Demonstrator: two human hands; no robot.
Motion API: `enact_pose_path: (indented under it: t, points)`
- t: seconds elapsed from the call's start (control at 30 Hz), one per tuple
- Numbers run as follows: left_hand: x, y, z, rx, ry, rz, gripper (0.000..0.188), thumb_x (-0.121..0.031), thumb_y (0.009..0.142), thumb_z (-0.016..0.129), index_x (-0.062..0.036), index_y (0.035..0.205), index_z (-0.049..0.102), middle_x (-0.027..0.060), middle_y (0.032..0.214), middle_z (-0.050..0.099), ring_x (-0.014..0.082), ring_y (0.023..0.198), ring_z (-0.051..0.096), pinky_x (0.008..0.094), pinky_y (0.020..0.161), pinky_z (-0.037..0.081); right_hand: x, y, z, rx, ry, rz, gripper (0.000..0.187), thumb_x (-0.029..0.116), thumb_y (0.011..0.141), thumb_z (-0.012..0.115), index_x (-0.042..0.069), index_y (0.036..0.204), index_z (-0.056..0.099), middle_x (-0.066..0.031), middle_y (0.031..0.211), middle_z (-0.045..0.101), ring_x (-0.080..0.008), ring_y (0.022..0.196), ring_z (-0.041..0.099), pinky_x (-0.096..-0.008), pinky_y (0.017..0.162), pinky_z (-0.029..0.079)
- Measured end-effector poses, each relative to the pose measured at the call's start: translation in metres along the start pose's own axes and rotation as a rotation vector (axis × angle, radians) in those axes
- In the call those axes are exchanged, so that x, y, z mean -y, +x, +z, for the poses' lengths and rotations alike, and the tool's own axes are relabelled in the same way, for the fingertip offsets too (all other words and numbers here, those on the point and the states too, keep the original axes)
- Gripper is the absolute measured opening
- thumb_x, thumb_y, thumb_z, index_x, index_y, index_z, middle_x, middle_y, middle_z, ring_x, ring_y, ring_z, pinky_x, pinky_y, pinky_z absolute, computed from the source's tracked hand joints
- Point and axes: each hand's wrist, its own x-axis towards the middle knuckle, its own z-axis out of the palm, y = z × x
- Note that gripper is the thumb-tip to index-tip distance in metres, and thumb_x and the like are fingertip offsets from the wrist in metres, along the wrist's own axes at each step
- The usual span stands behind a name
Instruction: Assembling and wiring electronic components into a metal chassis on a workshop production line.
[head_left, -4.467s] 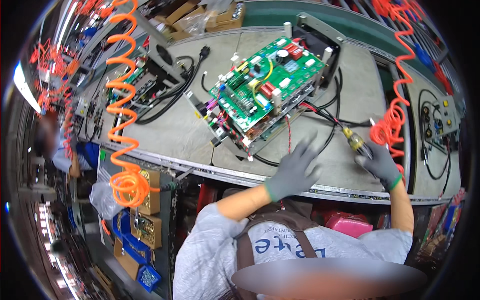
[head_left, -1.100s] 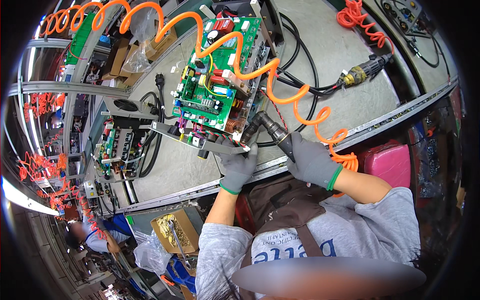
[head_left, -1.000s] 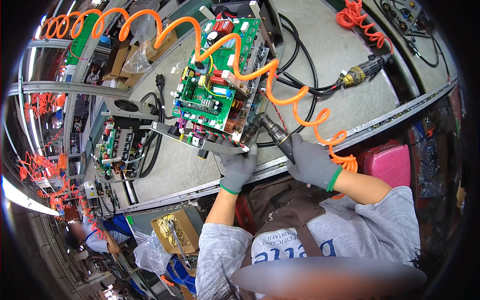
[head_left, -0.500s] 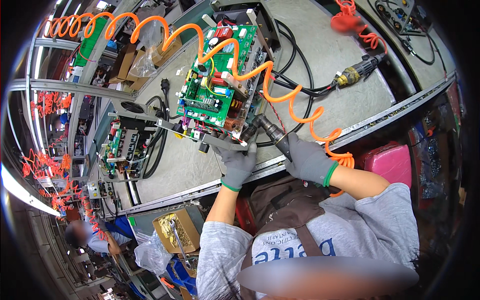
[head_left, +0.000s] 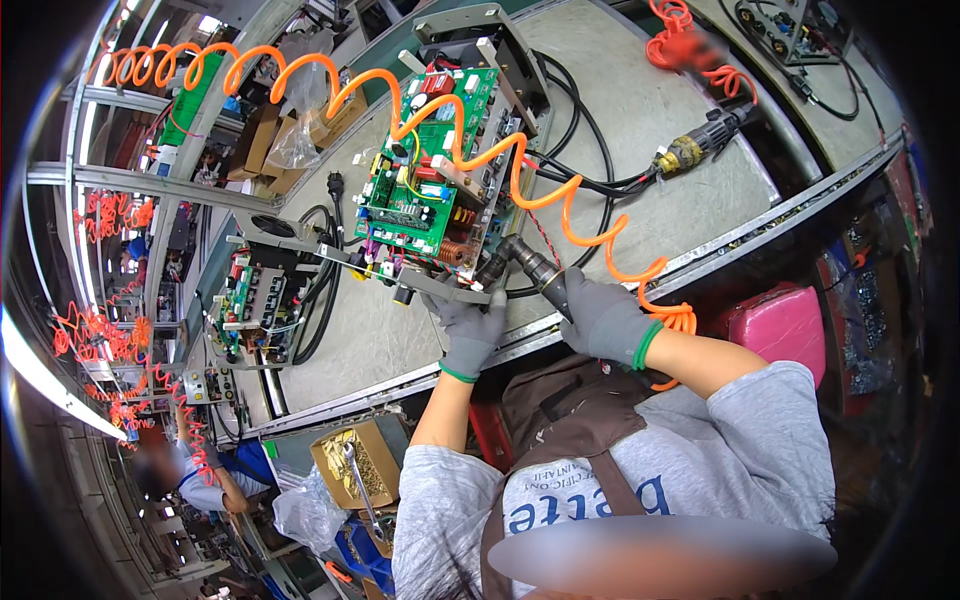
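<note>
My right hand [head_left: 605,318], in a grey glove with a green cuff, is closed around the dark handle of an angled power wrench [head_left: 540,268]. The wrench's head meets the near end of a metal panel [head_left: 450,287] on an open-framed electronic unit. Gripping that panel's edge is my left hand [head_left: 468,338], gloved alike, its thumb close to the wrench head; some fingers are hidden beneath the panel. A green circuit board [head_left: 412,225] with wires, coils and red parts covers the unit. The wrench's contact point is hidden.
An orange coiled hose [head_left: 590,238] hangs across the unit. A yellow-black power tool [head_left: 690,150] and black cables lie to the right. A second unit [head_left: 255,295] stands at left. Below are a carton of small parts [head_left: 375,465] and a pink stool [head_left: 778,325]. A person [head_left: 215,485] works at far left.
The view has shifted slightly, moving the bench and units a little within the picture. Both hands keep their places on the wrench and the panel.
</note>
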Motion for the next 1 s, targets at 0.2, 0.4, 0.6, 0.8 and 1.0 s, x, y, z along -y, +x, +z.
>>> enact_pose_path:
  t: [0.2, 0.4, 0.6, 0.8, 1.0]
  points:
    - [-0.05, -0.008, -0.029, -0.222, -0.103, -0.077, 0.069, -0.03, 0.074, 0.082, 0.0015, 0.128, 0.052, 0.0245, 0.131, 0.047, 0.0467, 0.133, 0.037, 0.0576, 0.11, 0.033, -0.018, -0.024, -0.028, -0.099, 0.161, -0.076, 0.056, 0.036, 0.082, 0.073, 0.005, 0.122, 0.048, -0.0225, 0.095, 0.069, -0.0418, 0.088, 0.07, -0.0495, 0.079, 0.054]
    - [-0.149, -0.031, -0.093, 0.046, -0.155, 0.112, 0.071, -0.027, 0.072, 0.085, -0.0001, 0.13, 0.054, 0.0217, 0.128, 0.055, 0.041, 0.118, 0.055, 0.0498, 0.101, 0.044, -0.027, -0.066, -0.081, -0.183, -0.504, -0.527, 0.024, 0.025, 0.081, 0.069, 0.013, 0.101, 0.061, -0.0095, 0.085, 0.065, -0.0275, 0.081, 0.067, -0.0399, 0.077, 0.052]
    - [-0.171, -0.037, -0.107, 0.056, -0.635, -0.253, 0.06, -0.016, 0.079, 0.077, 0.0004, 0.131, 0.05, 0.0175, 0.119, 0.061, 0.0291, 0.103, 0.065, 0.0396, 0.088, 0.054, 0.015, -0.048, -0.051, -0.847, -0.283, -1.297, 0.021, 0.022, 0.085, 0.067, 0.015, 0.105, 0.065, -0.0038, 0.092, 0.064, -0.0244, 0.089, 0.064, -0.0373, 0.076, 0.053]
    - [-0.133, -0.097, -0.128, -0.541, -0.922, -0.848, 0.034, -0.005, 0.083, 0.064, 0.0043, 0.115, 0.053, 0.0129, 0.08, 0.065, 0.0197, 0.07, 0.066, 0.0311, 0.067, 0.056, 0.004, 0.018, -0.004, -0.255, 0.377, -0.579, 0.034, 0.026, 0.089, 0.066, 0.011, 0.12, 0.062, -0.0104, 0.102, 0.067, -0.0299, 0.099, 0.066, -0.0405, 0.083, 0.054]
    - [-0.062, -0.126, -0.103, -0.824, -0.841, -1.19, 0.024, 0.008, 0.08, 0.067, -0.0004, 0.102, 0.061, 0.0065, 0.087, 0.066, 0.0152, 0.07, 0.063, 0.0288, 0.064, 0.053, 0.034, 0.092, 0.026, -0.011, 0.455, -0.569, 0.047, 0.031, 0.09, 0.067, 0.007, 0.129, 0.057, -0.0156, 0.108, 0.067, -0.0334, 0.101, 0.066, -0.0422, 0.087, 0.051]
